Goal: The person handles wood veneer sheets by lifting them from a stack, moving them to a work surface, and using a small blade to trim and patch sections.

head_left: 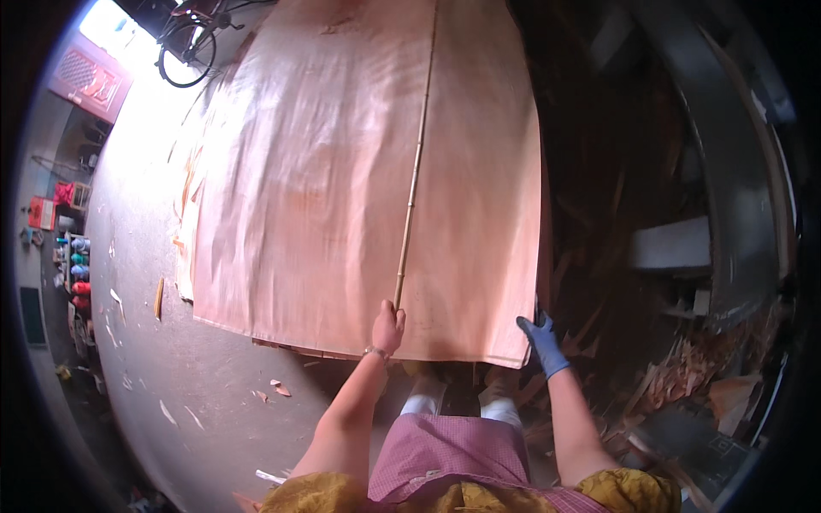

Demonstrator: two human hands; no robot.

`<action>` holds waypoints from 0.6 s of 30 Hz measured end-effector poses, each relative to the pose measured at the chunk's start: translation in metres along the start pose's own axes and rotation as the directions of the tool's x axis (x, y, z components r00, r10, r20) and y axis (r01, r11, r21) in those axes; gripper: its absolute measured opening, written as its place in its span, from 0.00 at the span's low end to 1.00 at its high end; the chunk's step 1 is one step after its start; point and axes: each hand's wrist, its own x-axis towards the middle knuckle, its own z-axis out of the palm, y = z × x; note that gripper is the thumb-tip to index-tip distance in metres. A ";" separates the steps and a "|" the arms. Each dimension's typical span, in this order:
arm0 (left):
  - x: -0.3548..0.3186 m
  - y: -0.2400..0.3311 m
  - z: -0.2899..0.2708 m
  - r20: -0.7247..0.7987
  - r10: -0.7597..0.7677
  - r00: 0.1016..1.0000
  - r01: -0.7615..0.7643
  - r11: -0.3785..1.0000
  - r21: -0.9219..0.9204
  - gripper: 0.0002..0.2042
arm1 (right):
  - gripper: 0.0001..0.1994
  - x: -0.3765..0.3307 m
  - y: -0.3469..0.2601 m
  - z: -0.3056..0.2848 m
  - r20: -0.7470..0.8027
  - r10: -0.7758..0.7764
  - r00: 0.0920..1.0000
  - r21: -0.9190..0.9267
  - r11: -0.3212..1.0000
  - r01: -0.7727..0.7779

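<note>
Two hands at the near edge of a large thin wood sheet spread flat over a stack on the floor. Left hand, bare with a bracelet at the wrist, fingers closed around the near end of a long bamboo stick lying lengthwise along the sheet. Right hand, in a blue glove, pinched on the sheet's near right corner. Wood scraps heaped to the right; bicycle far off at top left
</note>
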 end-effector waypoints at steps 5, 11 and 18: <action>-0.027 -0.014 -0.085 -0.170 0.138 0.976 -0.169 0.968 -0.186 0.11 | 0.24 -0.042 -0.062 0.084 -0.025 -0.156 0.987 0.115 0.981 0.158; -0.085 -0.061 -0.236 -0.128 0.068 0.989 -0.067 0.998 0.015 0.13 | 0.22 -0.020 -0.072 0.166 -0.168 -0.456 0.874 -0.143 0.889 0.436; -0.125 -0.138 -0.345 -0.131 -0.018 0.991 0.001 0.992 -0.130 0.14 | 0.15 -0.118 -0.228 0.334 0.154 -0.475 0.867 -0.055 0.872 0.487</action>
